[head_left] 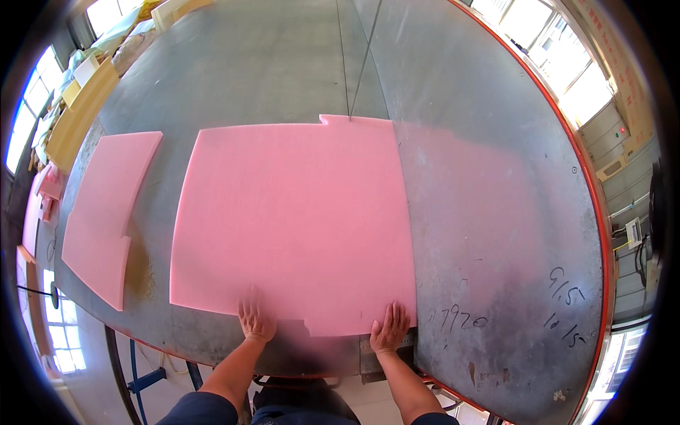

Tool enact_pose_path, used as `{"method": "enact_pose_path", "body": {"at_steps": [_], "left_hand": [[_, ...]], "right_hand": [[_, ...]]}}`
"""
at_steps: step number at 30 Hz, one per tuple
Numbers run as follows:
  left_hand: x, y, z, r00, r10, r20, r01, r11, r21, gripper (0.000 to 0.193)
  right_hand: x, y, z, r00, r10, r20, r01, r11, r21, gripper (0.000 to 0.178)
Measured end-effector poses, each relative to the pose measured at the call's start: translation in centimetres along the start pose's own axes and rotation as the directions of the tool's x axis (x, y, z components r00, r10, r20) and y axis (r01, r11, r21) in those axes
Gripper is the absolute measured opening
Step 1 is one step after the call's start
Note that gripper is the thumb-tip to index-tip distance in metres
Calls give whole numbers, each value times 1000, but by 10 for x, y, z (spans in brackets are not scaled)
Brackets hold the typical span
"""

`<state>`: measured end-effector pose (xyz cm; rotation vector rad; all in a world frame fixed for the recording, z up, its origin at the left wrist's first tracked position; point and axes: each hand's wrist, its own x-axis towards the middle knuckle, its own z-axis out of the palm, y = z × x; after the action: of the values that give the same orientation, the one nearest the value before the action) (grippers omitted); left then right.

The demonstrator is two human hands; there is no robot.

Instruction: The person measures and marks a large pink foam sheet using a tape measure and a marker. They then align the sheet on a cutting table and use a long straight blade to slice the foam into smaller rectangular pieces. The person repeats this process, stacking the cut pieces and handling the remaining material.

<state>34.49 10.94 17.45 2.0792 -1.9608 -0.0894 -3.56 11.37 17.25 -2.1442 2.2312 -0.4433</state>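
A large pink foam sheet [294, 219] lies flat on the grey metal table, with small steps cut in its far and near edges. Along its right side runs a metal panel [489, 234] that mirrors the pink. My left hand [256, 322] rests at the sheet's near edge, fingers stretched forward onto the foam and slightly blurred. At the near right corner, my right hand [391, 329] lies against the edge with its fingers extended. A thin dark wire [365, 64] comes down to the far edge of the sheet, beside the notch.
Left of the sheet lies a smaller pink foam piece [110, 212] with a stepped side. Yellowish boards [81, 117] and stacked material line the table's far left side. The metal panel has a red outer edge and handwritten marks. A blue metal frame [145, 381] stands below the table's front edge.
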Motion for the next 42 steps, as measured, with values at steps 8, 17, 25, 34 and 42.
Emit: {"method": "enact_pose_path", "body": {"at_steps": [8, 17, 25, 34, 42], "left_hand": [[-2, -1, 2, 999, -15, 37, 16, 1000, -12, 72], [0, 0, 0, 1000, -10, 23, 10, 1000, -2, 72], [1, 0, 0, 1000, 12, -10, -12, 1000, -25, 70], [5, 4, 1, 999, -30, 42, 31, 999, -26, 70], [3, 4, -3, 999, -29, 30, 30, 999, -23, 69]], "right_hand": [[-2, 2, 5, 1000, -2, 2, 2, 1000, -5, 69], [0, 0, 2, 1000, 1, -6, -1, 1000, -6, 66], [-1, 2, 4, 999, -18, -40, 18, 1000, -14, 67], [2, 2, 3, 999, -9, -31, 9, 1000, -15, 67], [0, 3, 4, 1000, -6, -12, 6, 1000, 1, 68]]}}
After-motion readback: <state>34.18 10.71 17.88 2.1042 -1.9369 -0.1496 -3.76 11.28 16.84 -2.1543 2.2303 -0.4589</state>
